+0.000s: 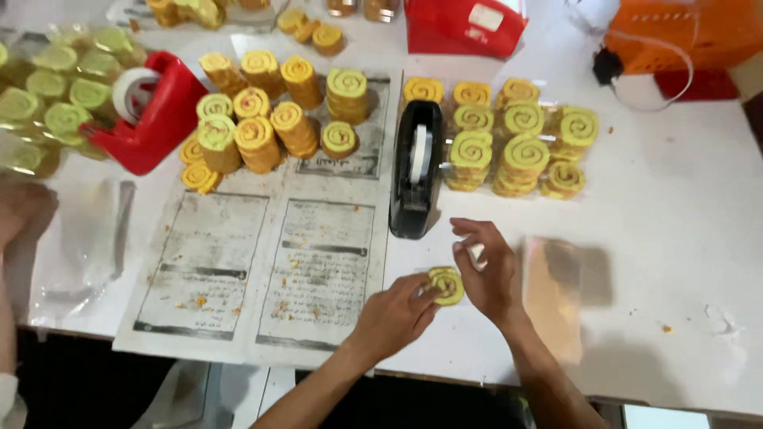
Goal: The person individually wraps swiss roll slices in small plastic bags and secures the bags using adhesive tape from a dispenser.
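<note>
Both hands meet on a small stack of swirl cookies (447, 285) just below the black tape dispenser (416, 169): left hand (395, 314) fingers pinched on it, right hand (489, 274) fingertips closed at its edge. Loose grip could likely topple or crumble the stack.

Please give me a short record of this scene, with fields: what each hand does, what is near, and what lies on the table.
left hand: holds the edge of a wrapped spiral roll
right hand: fingers bent over the same roll, touching it
nearest tool: black tape dispenser, upright, just above the hands
unwrapped stacks: yellow spiral rolls on newspaper
wrapped stacks: packed rolls right of the black dispenser
far left: red tape dispenser
surface: white table
</note>
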